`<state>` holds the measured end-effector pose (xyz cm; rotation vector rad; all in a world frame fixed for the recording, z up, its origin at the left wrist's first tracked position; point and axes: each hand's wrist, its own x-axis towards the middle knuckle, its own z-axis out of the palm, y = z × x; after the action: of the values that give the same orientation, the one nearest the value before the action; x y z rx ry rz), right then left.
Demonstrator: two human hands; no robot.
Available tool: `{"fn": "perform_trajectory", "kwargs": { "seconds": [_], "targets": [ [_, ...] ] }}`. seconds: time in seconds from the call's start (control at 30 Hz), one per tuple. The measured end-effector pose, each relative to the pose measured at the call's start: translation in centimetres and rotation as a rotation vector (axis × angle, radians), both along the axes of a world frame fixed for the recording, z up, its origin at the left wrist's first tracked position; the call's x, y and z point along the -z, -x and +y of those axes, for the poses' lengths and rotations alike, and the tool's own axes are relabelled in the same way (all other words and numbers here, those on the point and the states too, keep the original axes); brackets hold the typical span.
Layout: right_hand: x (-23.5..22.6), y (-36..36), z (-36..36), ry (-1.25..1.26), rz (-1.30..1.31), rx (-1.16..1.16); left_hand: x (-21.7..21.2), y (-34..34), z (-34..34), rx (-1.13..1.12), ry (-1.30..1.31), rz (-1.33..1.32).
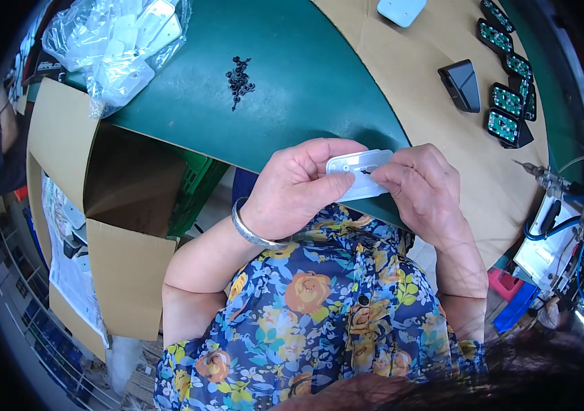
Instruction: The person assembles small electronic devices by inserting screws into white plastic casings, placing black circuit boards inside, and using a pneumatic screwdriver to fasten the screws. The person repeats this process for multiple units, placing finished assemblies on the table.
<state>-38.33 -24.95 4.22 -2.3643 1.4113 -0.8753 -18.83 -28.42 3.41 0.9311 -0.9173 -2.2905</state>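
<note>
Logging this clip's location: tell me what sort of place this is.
Probably a small assembly workbench: a row of green circuit boards, a bag of white plastic parts, and a pile of small black rings on the green mat.

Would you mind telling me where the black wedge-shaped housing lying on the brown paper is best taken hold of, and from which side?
Probably by its two slanted side walls, coming from above. The black wedge housing lies alone on the brown paper, with free space at its left flank, while the green circuit boards crowd its right side, so fingers should close across its narrower width from above.

Both hands (299,188) (419,188) grip white plate (357,171) (small black ring (366,172) at right fingers).
</note>
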Motion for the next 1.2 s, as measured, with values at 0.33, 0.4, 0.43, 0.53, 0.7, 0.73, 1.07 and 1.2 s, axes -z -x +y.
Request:
{"fn": "perform_trajectory", "kwargs": {
  "seconds": [0.33,0.4,0.43,0.53,0.7,0.73,1.07,1.2],
  "targets": [
    [-1.2,-0.1,0.0,-0.007,0.123,-0.009,1.3,1.5,0.5,-0.028,0.198,-0.181],
    [-0.9,0.9,0.4,-0.055,0.071,-0.018,0.9,1.7,0.3,-0.039,0.181,-0.141],
    [-0.2,1.1,0.9,-0.128,-0.262,0.038,0.7,1.9,0.3,-0.045,0.172,-0.122],
    [2.4,0.3,1.9,-0.219,-1.201,0.141,0.6,2.9,-0.1,-0.096,0.173,-0.005],
    [3.1,-2.1,0.5,-0.355,-1.932,0.259,1.5,6.9,0.2,-0.066,0.238,-0.031],
    [3.4,-1.2,0.2,-0.381,-2.015,0.235,1.6,7.7,0.1,-0.059,0.268,-0.052],
    [0.4,2.3,0.7,-0.34,-2.402,0.252,-4.3,14.4,-12.2,0.101,1.449,-0.512],
    [1.1,2.8,0.6,-0.415,-2.414,0.215,0.5,24.2,-18.1,0.162,1.646,-0.751]
  ]
}}
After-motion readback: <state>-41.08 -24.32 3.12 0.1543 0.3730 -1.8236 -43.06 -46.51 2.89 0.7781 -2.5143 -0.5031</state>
